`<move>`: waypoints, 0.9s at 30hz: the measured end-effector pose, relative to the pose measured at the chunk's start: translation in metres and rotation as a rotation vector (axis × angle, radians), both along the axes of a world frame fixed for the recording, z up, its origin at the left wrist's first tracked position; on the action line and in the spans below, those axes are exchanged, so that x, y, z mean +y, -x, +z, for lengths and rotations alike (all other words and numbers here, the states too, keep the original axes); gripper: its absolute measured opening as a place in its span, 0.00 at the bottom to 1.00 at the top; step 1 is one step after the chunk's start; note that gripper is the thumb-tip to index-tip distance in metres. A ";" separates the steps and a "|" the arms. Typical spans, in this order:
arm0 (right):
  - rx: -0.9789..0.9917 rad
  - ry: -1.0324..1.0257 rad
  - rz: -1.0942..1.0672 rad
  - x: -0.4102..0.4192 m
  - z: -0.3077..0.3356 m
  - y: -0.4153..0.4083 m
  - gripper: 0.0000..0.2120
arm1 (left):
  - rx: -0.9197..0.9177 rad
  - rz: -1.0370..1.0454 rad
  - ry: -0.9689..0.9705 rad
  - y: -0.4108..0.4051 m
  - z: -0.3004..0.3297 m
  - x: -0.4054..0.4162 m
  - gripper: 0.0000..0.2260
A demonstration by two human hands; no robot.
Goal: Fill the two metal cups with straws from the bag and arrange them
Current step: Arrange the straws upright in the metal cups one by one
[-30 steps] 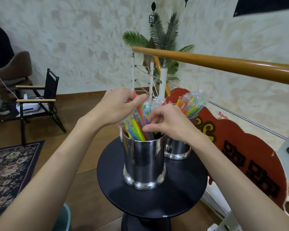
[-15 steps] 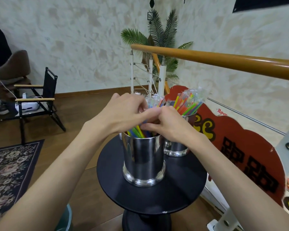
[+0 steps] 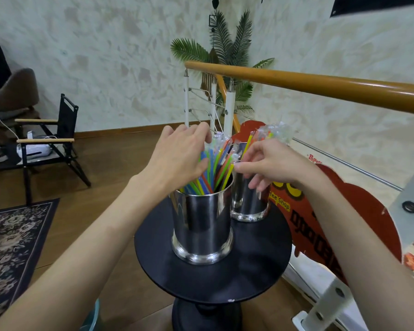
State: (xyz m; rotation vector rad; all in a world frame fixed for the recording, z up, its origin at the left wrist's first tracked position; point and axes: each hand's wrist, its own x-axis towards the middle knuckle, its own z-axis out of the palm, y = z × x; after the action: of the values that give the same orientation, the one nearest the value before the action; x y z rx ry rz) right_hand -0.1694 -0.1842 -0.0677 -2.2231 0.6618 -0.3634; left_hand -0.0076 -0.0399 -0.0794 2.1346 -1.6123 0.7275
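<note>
Two shiny metal cups stand on a small round black table point(image 3: 213, 280). The near cup point(image 3: 202, 225) holds several wrapped coloured straws point(image 3: 212, 168) that fan out above its rim. Behind it to the right, the far cup point(image 3: 249, 204) also holds a bunch of straws point(image 3: 269, 134). My left hand point(image 3: 177, 161) curls round the left side of the near cup's straws, fingers over their tops. Between the two cups, my right hand point(image 3: 273, 163) pinches the tip of a yellow-green straw from the near cup with thumb and forefinger. No bag is in view.
A wooden handrail point(image 3: 320, 87) with white posts runs behind the table. A red cardboard sign point(image 3: 344, 223) leans at the right. A black folding chair point(image 3: 50, 144) and a patterned rug point(image 3: 12, 240) lie to the left, and a palm plant point(image 3: 227, 51) stands by the wall.
My hands were pressed together over the near cup's straws and have moved apart. The right hand shifted right with a straw tip pinched, and the straws now spread out.
</note>
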 end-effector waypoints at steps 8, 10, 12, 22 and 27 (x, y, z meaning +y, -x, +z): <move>-0.048 0.160 -0.077 0.000 -0.016 -0.022 0.13 | 0.029 -0.099 -0.074 0.004 0.001 0.003 0.13; -0.081 0.184 -0.077 -0.001 -0.019 -0.024 0.11 | 0.048 -0.135 -0.091 0.008 0.001 0.003 0.17; -0.120 0.171 -0.073 -0.004 -0.021 -0.025 0.09 | 0.054 -0.191 -0.109 0.012 0.001 0.002 0.20; -0.196 0.148 -0.003 -0.002 -0.022 -0.027 0.04 | 0.015 -0.201 -0.082 0.024 0.000 -0.002 0.15; -0.285 0.090 0.047 -0.003 -0.021 -0.026 0.04 | 0.116 -0.173 0.014 0.020 0.001 0.002 0.07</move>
State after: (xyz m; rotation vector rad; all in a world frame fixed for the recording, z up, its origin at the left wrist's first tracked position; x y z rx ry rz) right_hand -0.1431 -0.1869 -0.0889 -2.2094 0.4469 -0.6819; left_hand -0.0273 -0.0378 -0.0783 1.9592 -1.6982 0.5489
